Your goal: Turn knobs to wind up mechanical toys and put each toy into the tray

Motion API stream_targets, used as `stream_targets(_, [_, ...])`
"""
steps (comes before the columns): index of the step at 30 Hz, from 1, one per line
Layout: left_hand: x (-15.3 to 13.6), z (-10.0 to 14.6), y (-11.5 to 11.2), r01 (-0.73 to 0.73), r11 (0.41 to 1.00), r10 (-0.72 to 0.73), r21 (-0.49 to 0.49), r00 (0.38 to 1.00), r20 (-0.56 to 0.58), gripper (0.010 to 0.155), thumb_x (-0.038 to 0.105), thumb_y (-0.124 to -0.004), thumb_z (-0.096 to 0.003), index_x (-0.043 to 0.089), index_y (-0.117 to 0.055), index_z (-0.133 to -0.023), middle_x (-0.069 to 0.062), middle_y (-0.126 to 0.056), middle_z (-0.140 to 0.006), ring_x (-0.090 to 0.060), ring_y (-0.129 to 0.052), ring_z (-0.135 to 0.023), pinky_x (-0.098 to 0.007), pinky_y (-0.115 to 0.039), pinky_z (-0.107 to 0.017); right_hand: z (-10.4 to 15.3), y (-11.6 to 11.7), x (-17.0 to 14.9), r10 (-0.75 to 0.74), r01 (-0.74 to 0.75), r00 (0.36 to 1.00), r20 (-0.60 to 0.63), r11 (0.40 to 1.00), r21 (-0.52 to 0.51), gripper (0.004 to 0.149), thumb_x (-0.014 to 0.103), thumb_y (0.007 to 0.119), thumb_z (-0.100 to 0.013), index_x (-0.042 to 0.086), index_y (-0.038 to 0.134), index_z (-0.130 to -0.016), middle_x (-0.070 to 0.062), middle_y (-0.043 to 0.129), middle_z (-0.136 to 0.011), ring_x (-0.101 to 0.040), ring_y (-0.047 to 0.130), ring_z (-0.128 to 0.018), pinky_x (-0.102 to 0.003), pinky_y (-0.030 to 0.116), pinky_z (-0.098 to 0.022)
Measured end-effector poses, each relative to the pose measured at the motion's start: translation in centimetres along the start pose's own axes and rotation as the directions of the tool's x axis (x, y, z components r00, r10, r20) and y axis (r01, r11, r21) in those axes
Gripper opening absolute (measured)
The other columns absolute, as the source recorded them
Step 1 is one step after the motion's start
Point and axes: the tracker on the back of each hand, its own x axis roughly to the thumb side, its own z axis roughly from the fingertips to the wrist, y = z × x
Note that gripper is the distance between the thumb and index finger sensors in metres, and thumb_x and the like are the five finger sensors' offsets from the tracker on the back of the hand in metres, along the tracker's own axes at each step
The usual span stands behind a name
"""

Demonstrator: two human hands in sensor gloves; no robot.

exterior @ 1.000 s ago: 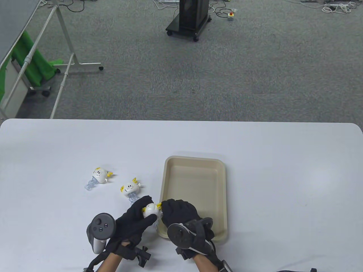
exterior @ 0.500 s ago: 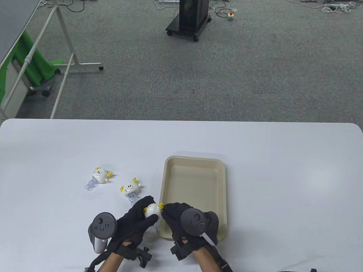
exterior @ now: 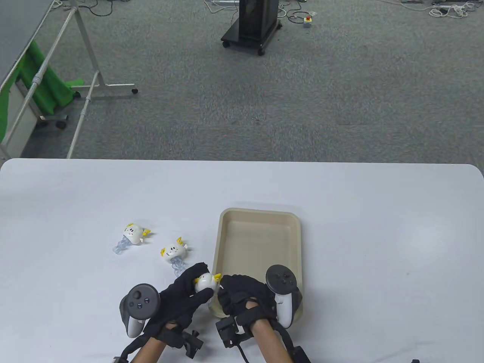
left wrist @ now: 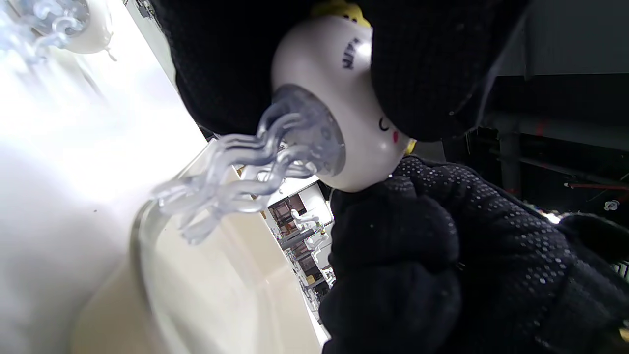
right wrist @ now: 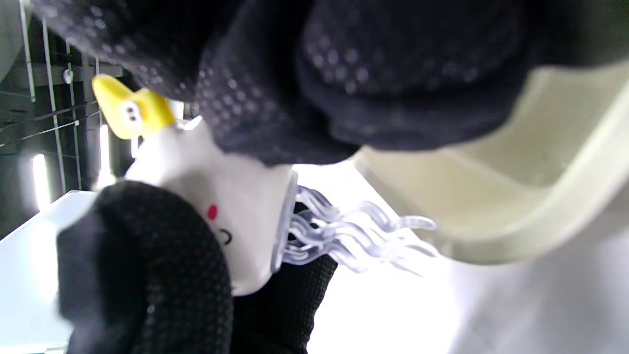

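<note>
A white jellyfish toy (exterior: 204, 283) with yellow knobs and clear tentacles is held above the table by the tray's near left corner. My left hand (exterior: 183, 293) grips its body (left wrist: 344, 123) between fingers and thumb. My right hand (exterior: 236, 293) curls against the toy's right side, where its knob is hidden under the fingers; another yellow knob (right wrist: 130, 112) sticks out free. The tentacles (right wrist: 354, 236) hang down beside the beige tray (exterior: 291, 242). Two more jellyfish toys (exterior: 134, 234) (exterior: 174, 251) lie on the white table to the left.
The beige tray's rim (right wrist: 516, 241) sits close under my right hand. The table's far edge (exterior: 242, 162) borders a grey carpet with a black wheeled stand (exterior: 252, 26) and a white rack with green cloth (exterior: 45, 87).
My right wrist has rolled clockwise at the toy's right side, so its tracker swung from the hand's back over to the right. The left hand and toy stayed almost still.
</note>
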Motion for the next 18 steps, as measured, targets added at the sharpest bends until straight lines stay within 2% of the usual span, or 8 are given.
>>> stream_targets(3, [0.0, 0.0, 0.0, 0.012, 1.0, -0.012, 0.007, 1.0, -0.007, 0.073, 0.043, -0.089, -0.0406, 0.018, -0.07, -0.107, -0.007, -0.083, -0.1, -0.035, -0.097, -0.082, -0.039, -0.093, -0.059, 0.5, -0.2, 0.8, 0.14, -0.136, 0.984, 0.11, 0.99, -0.04, 0.042, 0.044, 0.077, -0.043, 0.008, 0.09, -0.059, -0.008, 0.101, -0.041, -0.024, 0.099, -0.025, -0.043, 0.085, -0.024])
stream_targets(5, [0.0, 0.0, 0.1, 0.01, 1.0, -0.01, 0.011, 1.0, -0.007, 0.073, 0.043, -0.089, -0.0406, 0.018, -0.07, -0.107, -0.008, -0.084, -0.1, -0.035, -0.097, -0.082, -0.039, -0.093, -0.059, 1.2, -0.3, 1.4, 0.242, -0.208, 0.949, 0.203, 0.963, -0.173, 0.044, 0.045, 0.078, -0.042, 0.008, 0.089, -0.063, -0.01, 0.101, -0.047, -0.027, 0.099, -0.03, -0.045, 0.084, -0.028])
stream_targets(7, [-0.1, 0.0, 0.3, 0.0, 1.0, 0.0, 0.029, 1.0, -0.014, 0.073, 0.043, -0.089, -0.0405, 0.017, -0.071, -0.106, -0.008, -0.084, -0.099, -0.035, -0.098, -0.081, -0.039, -0.093, -0.059, 2.0, -0.3, 2.3, 0.347, -0.263, 0.88, 0.324, 0.925, -0.274, 0.048, 0.045, 0.078, -0.042, 0.008, 0.086, -0.071, -0.013, 0.098, -0.059, -0.031, 0.098, -0.042, -0.048, 0.082, -0.037])
stream_targets(8, [-0.2, 0.0, 0.4, -0.005, 0.999, 0.005, 0.033, 1.0, -0.018, 0.073, 0.043, -0.089, -0.0405, 0.017, -0.071, -0.106, -0.008, -0.084, -0.099, -0.035, -0.098, -0.081, -0.039, -0.093, -0.058, 2.4, -0.2, 2.6, 0.379, -0.289, 0.854, 0.356, 0.915, -0.28, 0.051, 0.045, 0.078, -0.042, 0.009, 0.082, -0.078, -0.014, 0.094, -0.068, -0.033, 0.095, -0.052, -0.049, 0.079, -0.044])
stream_targets(10, [-0.3, 0.0, 0.6, -0.014, 0.999, 0.015, 0.041, 1.0, -0.022, 0.073, 0.043, -0.089, -0.0403, 0.017, -0.071, -0.106, -0.008, -0.084, -0.099, -0.035, -0.098, -0.081, -0.039, -0.093, -0.058, 3.1, 0.1, 3.2, 0.435, -0.331, 0.8, 0.413, 0.895, -0.299, 0.053, 0.043, 0.078, -0.043, 0.01, 0.077, -0.084, -0.014, 0.088, -0.079, -0.035, 0.091, -0.062, -0.051, 0.075, -0.053])
stream_targets(14, [-0.5, 0.0, 1.0, -0.032, 0.998, 0.034, 0.063, 0.999, -0.03, 0.073, 0.043, -0.089, -0.0405, 0.017, -0.071, -0.106, -0.009, -0.084, -0.099, -0.036, -0.098, -0.081, -0.039, -0.093, -0.058, 4.1, 1.2, 4.0, 0.592, -0.468, 0.622, 0.512, 0.806, -0.364, 0.054, 0.037, 0.08, -0.043, 0.015, 0.07, -0.091, -0.012, 0.081, -0.09, -0.034, 0.086, -0.075, -0.05, 0.071, -0.063])
stream_targets(16, [-0.6, 0.1, 1.1, -0.048, 0.996, 0.051, 0.069, 0.998, -0.032, 0.073, 0.043, -0.089, -0.0404, 0.017, -0.071, -0.106, -0.009, -0.084, -0.099, -0.035, -0.098, -0.08, -0.039, -0.093, -0.058, 4.6, 1.9, 4.2, 0.701, -0.544, 0.484, 0.524, 0.71, -0.448, 0.054, 0.034, 0.081, -0.043, 0.016, 0.069, -0.092, -0.011, 0.08, -0.092, -0.033, 0.085, -0.078, -0.05, 0.071, -0.065])
stream_targets(18, [-0.7, 0.1, 1.1, -0.052, 0.996, 0.055, 0.07, 0.998, -0.033, 0.073, 0.043, -0.089, -0.0404, 0.016, -0.071, -0.106, -0.009, -0.084, -0.099, -0.037, -0.098, -0.08, -0.039, -0.093, -0.058, 4.9, 2.5, 4.1, 0.763, -0.593, 0.4, 0.507, 0.637, -0.492, 0.056, 0.034, 0.083, -0.041, 0.017, 0.069, -0.093, -0.01, 0.079, -0.093, -0.032, 0.084, -0.08, -0.05, 0.07, -0.067])
